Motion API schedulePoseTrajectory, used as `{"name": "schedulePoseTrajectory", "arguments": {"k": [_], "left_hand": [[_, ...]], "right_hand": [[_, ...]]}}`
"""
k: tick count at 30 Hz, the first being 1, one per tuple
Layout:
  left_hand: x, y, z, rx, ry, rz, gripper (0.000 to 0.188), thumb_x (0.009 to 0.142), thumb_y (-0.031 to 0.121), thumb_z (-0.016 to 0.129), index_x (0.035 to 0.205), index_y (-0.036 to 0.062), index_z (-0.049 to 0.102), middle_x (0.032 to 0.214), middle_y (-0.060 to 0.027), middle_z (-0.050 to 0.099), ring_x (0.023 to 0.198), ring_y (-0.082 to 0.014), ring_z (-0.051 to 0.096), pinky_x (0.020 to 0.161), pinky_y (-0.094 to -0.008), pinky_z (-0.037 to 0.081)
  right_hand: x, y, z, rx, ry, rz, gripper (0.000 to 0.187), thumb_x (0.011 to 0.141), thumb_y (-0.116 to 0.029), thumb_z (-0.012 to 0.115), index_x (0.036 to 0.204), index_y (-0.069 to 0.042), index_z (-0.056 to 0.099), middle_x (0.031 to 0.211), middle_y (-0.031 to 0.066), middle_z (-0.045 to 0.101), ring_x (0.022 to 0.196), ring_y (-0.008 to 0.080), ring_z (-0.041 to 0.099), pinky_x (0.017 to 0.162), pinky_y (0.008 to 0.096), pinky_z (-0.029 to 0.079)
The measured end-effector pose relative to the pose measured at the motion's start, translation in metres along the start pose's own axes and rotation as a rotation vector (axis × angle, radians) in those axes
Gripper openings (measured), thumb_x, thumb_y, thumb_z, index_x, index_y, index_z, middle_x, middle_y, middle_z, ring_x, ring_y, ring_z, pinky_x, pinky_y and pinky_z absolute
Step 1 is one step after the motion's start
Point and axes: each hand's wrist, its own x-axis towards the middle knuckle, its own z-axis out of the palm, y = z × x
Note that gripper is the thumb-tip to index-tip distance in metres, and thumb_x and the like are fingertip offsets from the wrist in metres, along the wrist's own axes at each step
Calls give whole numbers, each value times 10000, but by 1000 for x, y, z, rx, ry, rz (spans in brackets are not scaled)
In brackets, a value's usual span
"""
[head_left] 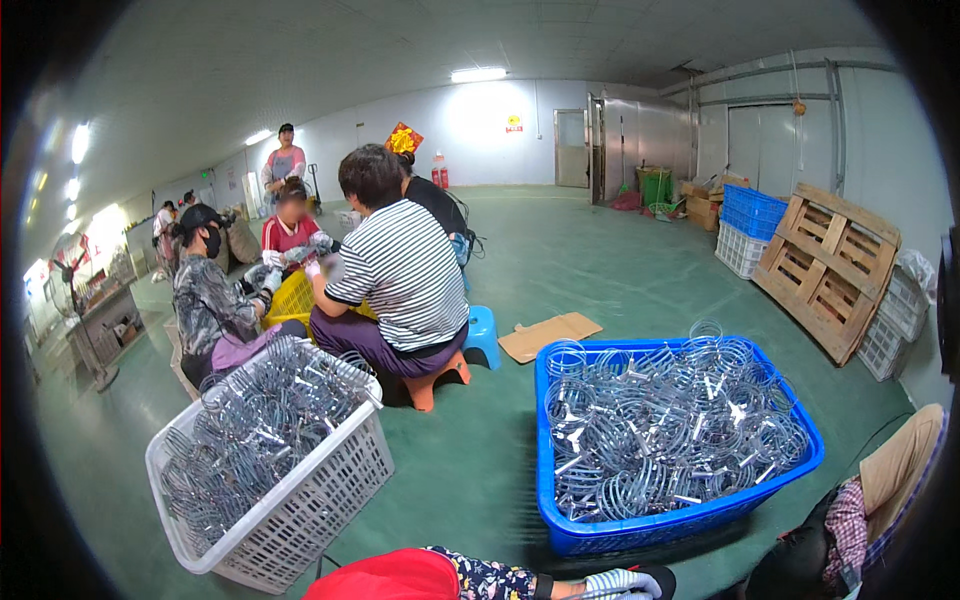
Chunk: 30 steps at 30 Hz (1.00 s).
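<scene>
Neither of my hands shows in the head view. At the right front stands a blue basket (682, 523), heaped with loops of thin bluish, clear-looking tubing or wire (665, 425) with small white and metallic pieces among them. To the left, a white slatted basket (310, 510) holds a similar tangled heap (265, 425). Along the lower edge, a person in red with a floral sleeve (490, 574) reaches rightward with a striped, dark-tipped gloved hand (625, 582); what that hand touches is cut off.
A person in a striped shirt (405, 275) sits on an orange stool (437, 384) with others around a yellow basket (288, 298). Flattened cardboard (550, 337) lies on the green floor. A wooden pallet (830, 270) leans at right; a person with a tan hat (898, 460) is lower right.
</scene>
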Motion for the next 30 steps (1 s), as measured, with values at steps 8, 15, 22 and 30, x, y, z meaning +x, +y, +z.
{"name": "schedulePoseTrajectory", "arguments": {"k": [8, 15, 22, 30], "left_hand": [[-11, 32, 47, 788, -60, 966, 549, 804, 359, 586, 1253, 69, 460, 1155, -174, 516, 1057, -297, 501, 866, -383, 418], [-37, 40, 54, 580, -424, 730, 291, 823, 97, 489, 1079, 59, 621, 970, -61, 639, 940, -172, 586, 858, -299, 442], [-37, 71, 38, -26, -311, 471, 181, 836, 128, 552, 927, -8, 628, 811, -79, 636, 750, -154, 603, 684, -266, 494], [-51, 63, 1, -159, -451, 301, 306, 823, 246, 616, 1007, 1, 594, 854, -58, 625, 800, -130, 583, 731, -262, 479]], "right_hand": [[-206, -256, 93, -137, -448, -457, 363, 740, -126, 702, 1048, -4, 556, 900, 114, 599, 794, 199, 567, 708, 303, 461], [-237, -219, 117, -161, -764, -514, 321, 773, -150, 675, 1048, -35, 557, 940, 68, 567, 858, 153, 541, 743, 310, 455], [-274, -279, 98, 63, -319, -771, 403, 787, -109, 657, 1141, -9, 490, 974, 103, 553, 916, 210, 540, 848, 331, 458], [-233, -216, 113, 72, -150, -687, 349, 799, -23, 646, 1121, 43, 530, 1028, 143, 574, 937, 200, 538, 859, 308, 439]]}}
